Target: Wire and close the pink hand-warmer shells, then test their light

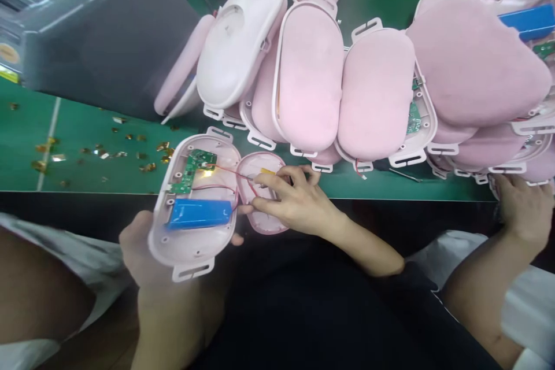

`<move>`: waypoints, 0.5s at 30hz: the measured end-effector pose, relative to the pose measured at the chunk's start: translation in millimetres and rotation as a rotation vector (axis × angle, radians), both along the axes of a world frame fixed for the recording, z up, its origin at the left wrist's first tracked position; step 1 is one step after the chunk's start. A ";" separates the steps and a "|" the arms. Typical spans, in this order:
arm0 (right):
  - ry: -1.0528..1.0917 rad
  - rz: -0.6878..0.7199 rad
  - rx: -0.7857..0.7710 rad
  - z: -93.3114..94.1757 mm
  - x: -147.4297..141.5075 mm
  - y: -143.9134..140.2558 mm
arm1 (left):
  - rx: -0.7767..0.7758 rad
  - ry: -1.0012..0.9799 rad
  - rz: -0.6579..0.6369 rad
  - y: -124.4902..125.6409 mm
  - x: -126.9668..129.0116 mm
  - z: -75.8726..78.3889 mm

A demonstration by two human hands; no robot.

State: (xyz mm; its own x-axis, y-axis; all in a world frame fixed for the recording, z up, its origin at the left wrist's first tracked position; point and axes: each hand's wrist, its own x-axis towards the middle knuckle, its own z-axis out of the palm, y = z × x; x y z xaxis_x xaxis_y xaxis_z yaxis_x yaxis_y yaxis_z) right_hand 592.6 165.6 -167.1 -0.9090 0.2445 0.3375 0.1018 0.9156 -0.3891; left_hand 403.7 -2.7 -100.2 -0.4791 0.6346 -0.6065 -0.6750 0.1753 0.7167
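My left hand (pixel 137 254) holds an open pink oval shell (pixel 195 245) from underneath, at the table's near edge. Inside the shell lie a green circuit board (pixel 193 169) and a blue battery (pixel 199 213), joined by thin red wires (pixel 225 170). My right hand (pixel 295 199) rests on the second pink half (pixel 264 222) beside the shell. Its fingertips pinch a small yellow piece (pixel 267 171) at the end of the wires.
A row of pink padded shells (pixel 310 78) and a white one (pixel 236 46) crowds the green table (pixel 87 127) just beyond my hands. A grey translucent bin (pixel 108 34) stands at the left, with gold scraps (pixel 99 153) scattered below it. A co-worker's hand (pixel 524 208) reaches in at the right.
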 end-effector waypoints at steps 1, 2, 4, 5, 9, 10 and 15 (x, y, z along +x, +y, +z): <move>-0.042 0.031 -0.031 2.2 -1.4 1.6 | 0.026 -0.014 -0.022 1.6 -2.7 1.1; -0.086 0.075 -0.063 4.6 -2.1 4.1 | 0.053 -0.031 -0.041 2.2 -4.4 1.9; -0.160 0.168 -0.107 9.3 -1.9 10.1 | 0.106 -0.055 -0.060 1.0 -6.0 1.7; -0.179 0.199 -0.115 10.9 -1.5 12.7 | 0.121 -0.064 -0.068 -0.3 -6.3 0.9; -0.146 0.195 -0.091 11.5 -0.7 12.0 | 0.115 -0.092 -0.124 -3.6 -7.8 -2.6; -0.137 0.172 -0.084 11.2 -0.9 8.9 | 0.089 -0.084 -0.124 -3.4 -8.1 -2.3; -0.148 -0.062 -0.096 12.8 -5.6 -10.8 | -0.067 -0.010 -0.083 -7.9 -5.6 5.9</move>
